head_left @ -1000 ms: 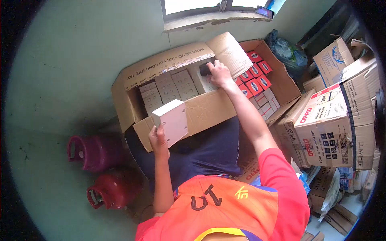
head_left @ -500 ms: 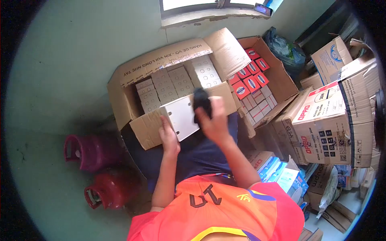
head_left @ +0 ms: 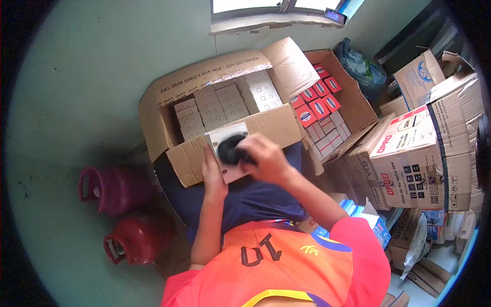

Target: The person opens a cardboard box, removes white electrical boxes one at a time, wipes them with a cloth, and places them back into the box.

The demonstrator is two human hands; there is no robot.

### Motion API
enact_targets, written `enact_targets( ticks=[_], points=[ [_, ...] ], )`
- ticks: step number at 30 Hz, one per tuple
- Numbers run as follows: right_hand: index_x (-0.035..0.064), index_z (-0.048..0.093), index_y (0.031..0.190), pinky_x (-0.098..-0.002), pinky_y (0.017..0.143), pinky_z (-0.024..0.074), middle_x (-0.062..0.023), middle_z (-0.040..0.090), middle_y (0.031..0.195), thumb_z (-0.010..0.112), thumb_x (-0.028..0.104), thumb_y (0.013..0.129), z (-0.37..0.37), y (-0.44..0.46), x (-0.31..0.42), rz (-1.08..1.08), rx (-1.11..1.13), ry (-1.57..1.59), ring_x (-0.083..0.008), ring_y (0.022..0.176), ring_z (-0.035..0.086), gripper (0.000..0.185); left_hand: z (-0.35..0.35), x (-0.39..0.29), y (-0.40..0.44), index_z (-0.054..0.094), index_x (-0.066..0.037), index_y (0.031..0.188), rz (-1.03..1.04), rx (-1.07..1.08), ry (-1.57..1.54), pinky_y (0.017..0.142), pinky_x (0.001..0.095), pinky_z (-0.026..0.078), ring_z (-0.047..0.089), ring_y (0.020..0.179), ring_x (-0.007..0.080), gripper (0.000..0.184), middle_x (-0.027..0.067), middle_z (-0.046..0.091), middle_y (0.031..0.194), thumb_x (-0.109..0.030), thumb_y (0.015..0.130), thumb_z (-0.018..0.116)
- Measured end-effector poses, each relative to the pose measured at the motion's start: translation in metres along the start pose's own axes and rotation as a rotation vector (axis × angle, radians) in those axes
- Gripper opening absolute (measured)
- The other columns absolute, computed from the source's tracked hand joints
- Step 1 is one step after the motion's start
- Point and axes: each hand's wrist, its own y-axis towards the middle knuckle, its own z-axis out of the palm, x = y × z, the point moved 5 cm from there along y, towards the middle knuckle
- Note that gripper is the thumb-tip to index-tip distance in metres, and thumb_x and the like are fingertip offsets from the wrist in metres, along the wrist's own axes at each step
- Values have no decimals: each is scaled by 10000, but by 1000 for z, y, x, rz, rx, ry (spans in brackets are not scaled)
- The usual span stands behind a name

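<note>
My left hand (head_left: 214,176) grips the left edge of a white rectangular box (head_left: 235,176) with small dark slots near its corners. The box is tilted above my lap, against the front flap of an open carton (head_left: 153,128). My right hand (head_left: 264,157) is closed on a black, rounded, brush-like object (head_left: 230,149), which lies over the white face and is smeared by motion. Its exact kind cannot be made out. Inside the carton stand rows of small pale boxes (head_left: 210,110) with round marks.
A second carton (head_left: 353,115) at the right holds red boxes (head_left: 319,107) and pale ones. Farther right are stacked cartons (head_left: 409,153). Purple (head_left: 115,189) and red (head_left: 135,240) gas cylinders stand at the left. A phone (head_left: 335,16) leans on the window sill.
My right hand has moved the black object left and down, from the box's right edge onto its white face. My left hand keeps its grip on the box.
</note>
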Motion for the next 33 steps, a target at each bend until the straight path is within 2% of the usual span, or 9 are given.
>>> enact_targets(
  ticks=[3,5,9,13,18,19,25,31,33],
  points=[
    [27,633,1093,-463,835,555,-193,658,1056,771,79,761,-8,9,-55,445,-144,-79,-407,975,656,363,2,18,-13,667,3,1157,-64,-31,33,649,313,563,692,790,129,613,58,714,987,-581,1045,518],
    [29,628,1105,-469,854,554,-190,656,1056,771,76,734,4,3,-19,117,-192,-125,-407,995,651,401,-7,23,-3,664,9,1137,-44,-73,130,617,310,559,685,746,136,619,74,714,974,-584,1046,513],
    [61,630,1115,-455,864,564,-179,652,1045,809,96,698,23,-33,31,-83,268,92,-396,982,667,455,-9,-4,3,708,-29,973,69,-130,119,570,306,509,626,655,107,622,3,636,766,-610,1044,497],
    [29,632,1127,-462,849,558,-187,661,1050,795,99,736,-2,-2,-41,316,-121,-9,-416,979,655,430,3,2,-10,715,-52,978,52,-35,248,558,249,479,592,663,45,620,-28,642,795,-595,1074,431],
    [51,632,1124,-457,875,562,-161,662,1051,826,125,707,22,-12,32,-9,88,111,-387,1007,666,466,4,-3,1,719,-66,988,311,128,106,637,272,526,650,745,84,550,3,689,855,-560,1066,492],
    [52,641,1119,-439,860,568,-155,663,1025,843,110,693,25,-14,37,-13,161,112,-378,978,677,475,-6,1,8,714,-77,990,100,113,36,632,274,519,623,714,73,544,-9,671,836,-567,1064,491],
    [39,641,1116,-447,826,562,-172,671,1021,819,74,722,12,11,-25,169,-208,-11,-386,945,676,434,1,-3,-8,708,-83,979,92,-35,282,548,241,457,563,632,57,577,-29,625,783,-592,1069,452],
    [61,641,1090,-421,811,590,-134,678,995,853,188,640,31,-23,4,-266,104,0,-328,927,698,513,1,-18,-4,711,-43,995,132,-58,166,619,280,527,655,726,93,610,7,699,863,-584,1074,442],
    [63,648,1088,-430,779,580,-140,679,971,824,111,693,19,-8,-36,-45,-80,-108,-357,891,686,435,-4,-11,1,710,-48,966,122,-35,342,548,256,483,598,648,56,627,-31,644,770,-591,1079,418]
  ],
)
